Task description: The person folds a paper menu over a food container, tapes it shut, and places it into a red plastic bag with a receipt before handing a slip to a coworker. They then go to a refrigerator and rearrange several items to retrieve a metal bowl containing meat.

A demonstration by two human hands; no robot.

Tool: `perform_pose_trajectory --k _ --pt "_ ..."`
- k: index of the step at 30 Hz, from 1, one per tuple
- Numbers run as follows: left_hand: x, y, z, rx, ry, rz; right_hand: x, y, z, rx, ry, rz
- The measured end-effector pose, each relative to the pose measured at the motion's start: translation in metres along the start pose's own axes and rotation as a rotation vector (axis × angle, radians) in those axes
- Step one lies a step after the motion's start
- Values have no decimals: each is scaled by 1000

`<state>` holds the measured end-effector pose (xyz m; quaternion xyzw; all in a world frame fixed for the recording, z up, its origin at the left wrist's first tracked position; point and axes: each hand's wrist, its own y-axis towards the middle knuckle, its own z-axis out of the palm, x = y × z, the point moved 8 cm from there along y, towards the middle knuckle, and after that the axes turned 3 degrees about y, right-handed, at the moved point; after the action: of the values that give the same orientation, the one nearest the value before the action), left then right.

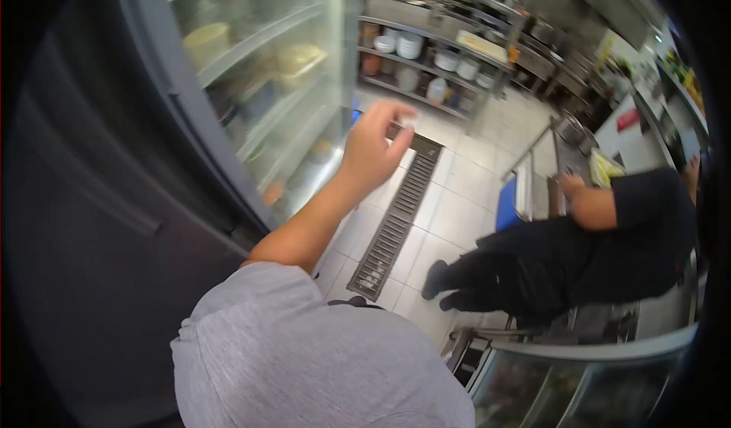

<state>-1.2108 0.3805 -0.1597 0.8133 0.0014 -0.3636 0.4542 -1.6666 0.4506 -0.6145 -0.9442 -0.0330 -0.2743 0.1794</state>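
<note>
My left hand [375, 145] reaches forward from a grey sleeve, beside the glass-fronted fridge [335, 55] on the left. Its fingers curl toward the thumb, closed in a loose pinch. A small whitish patch [410, 121] shows at the fingertips; blur hides what it is. Inside the fridge, tubs of pale food [299, 59] stand on the shelves. My right hand is out of view.
A floor drain grate [396, 226] runs through the white tiles. On the right, a co-worker in black [586, 253] bends over a counter, near a blue container [507, 203]. Shelves with white tubs [409, 45] stand at the back. A glass-topped unit [563, 386] is at lower right.
</note>
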Motion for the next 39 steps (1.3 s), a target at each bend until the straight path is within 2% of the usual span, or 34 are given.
perform_pose_trajectory --k 3,4,6,7,9,11,12,14,15,17,21,24,27,30,32,33,34,36,37,38,39 --pt "-42 8 -110 -582 472 312 49 49 7 47 -38 -118" --pt "-50 3 -145 -793 332 421 63 61 8 45 -49 -155" --pt "-65 -10 -200 -1083 346 532 91 86 4 31 -69 -242" --pt "-74 -10 -221 -1169 512 531 108 99 1 27 -69 -287" --pt "-59 9 -258 -1183 651 255 136 120 -9 25 -75 -369" --pt "-33 32 -285 -1097 653 17 167 131 -25 108 -45 -450" --pt "-28 34 -296 -1106 659 9 164 140 -24 113 -55 -456" --pt "-18 40 -309 -1060 847 -181 153 161 -3 207 -107 -544" --pt "-20 40 -312 -1062 852 -184 146 166 1 212 -109 -547" --pt "-25 43 -311 -982 1155 -347 118 162 17 372 -119 -522" --pt "-15 47 -315 -863 1165 -390 79 141 -1 494 -170 -504" --pt "-19 50 -316 -857 1285 -378 59 131 -29 496 -195 -492" --pt "-31 36 -311 -894 1095 -413 48 124 -47 508 -242 -496" --pt "-63 33 -266 -807 1017 -379 56 128 -56 517 -303 -529" --pt "-91 23 -223 -854 923 -329 66 128 -58 530 -353 -554" --pt "-98 26 -204 -793 984 -174 73 127 -60 534 -374 -563" --pt "-94 23 -189 -795 990 -193 81 124 -58 542 -387 -572" --pt "-126 18 -137 -757 726 99 103 114 -52 558 -399 -593" --pt "-131 20 -109 -668 850 160 114 106 -46 561 -404 -608" --pt "-143 18 -89 -701 824 298 128 101 -39 560 -402 -637" --pt "-138 25 -69 -601 858 277 136 97 -30 556 -385 -639"
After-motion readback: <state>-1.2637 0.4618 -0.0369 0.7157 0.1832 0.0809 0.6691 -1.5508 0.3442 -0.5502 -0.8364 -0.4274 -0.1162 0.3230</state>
